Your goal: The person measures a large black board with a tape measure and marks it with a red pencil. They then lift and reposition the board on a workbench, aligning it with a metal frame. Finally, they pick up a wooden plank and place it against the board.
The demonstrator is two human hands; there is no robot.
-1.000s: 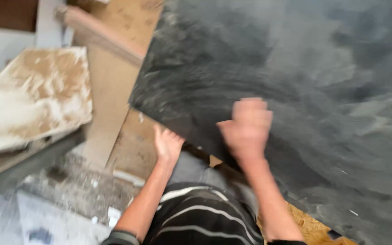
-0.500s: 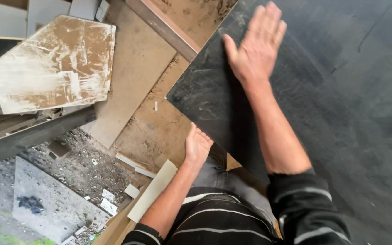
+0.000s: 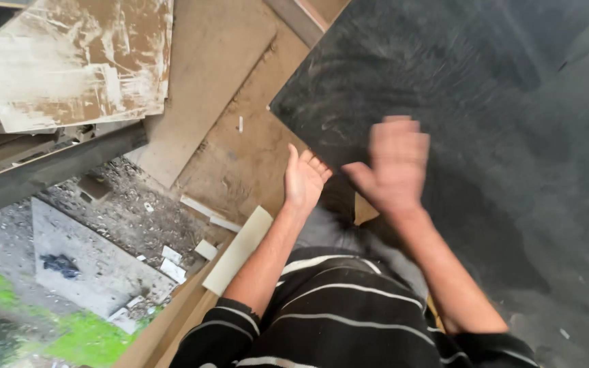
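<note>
Big dark slab (image 3: 485, 123) fills the right side, dusty, its near corner pointing at the person. Left hand (image 3: 303, 178) sits at the slab's lower-left edge, fingers (image 3: 315, 165) together and straight, tips touching or just under that edge; cannot tell which. Right hand (image 3: 393, 163) is motion-blurred, over the slab just right of the left fingers, fingers loosely spread, clamped on nothing; contact with the slab cannot be told. Left of the left fingers: brown board floor (image 3: 240, 157). Below them, a pale strip (image 3: 240, 249) lying diagonal. Far up-left of the fingers, a white-smeared brown tile (image 3: 80, 61) on a stack, a dark beam (image 3: 49, 170) beneath it. Lower left, rubble (image 3: 127, 215), a grey slab (image 3: 90, 262) and grass (image 3: 83, 337). Striped dark shirt (image 3: 335, 320) at the bottom.
</note>
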